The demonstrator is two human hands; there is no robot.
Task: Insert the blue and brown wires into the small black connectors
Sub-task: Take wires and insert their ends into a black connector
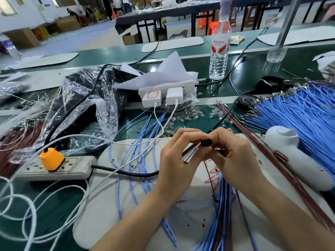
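Green bench point(253, 73) in a factory hall carries a pale mat point(101, 229) at its near edge; both hands work above this mat.

1. Left hand point(174, 156): fingers curled, thumb and forefinger pinch the connector point(205, 142) from the left.
2. Right hand point(233, 154): fingers curled, tips closed against the right side of the same connector. Whether they also pinch a wire end cannot be told; the fingers hide the entry side.
3. Brown wire point(208, 171): one thin strand hangs from under the hands toward the near edge. Its top end is hidden.
4. Near bundle point(220, 196): blue and brown wires lie together on the mat between the forearms.
5. Loose blue wires point(139, 151): spread over the mat left of the hands.
6. Brown stock point(253, 139) and blue stock point(299, 115): right of the hands, the blue a thick fan.
7. Power strip point(72, 165): far left of the mat.

Status (judgement): insertion is in hand on one connector; seating of either wire cannot be confirmed. Large stock on the right indicates that most of the work remains.
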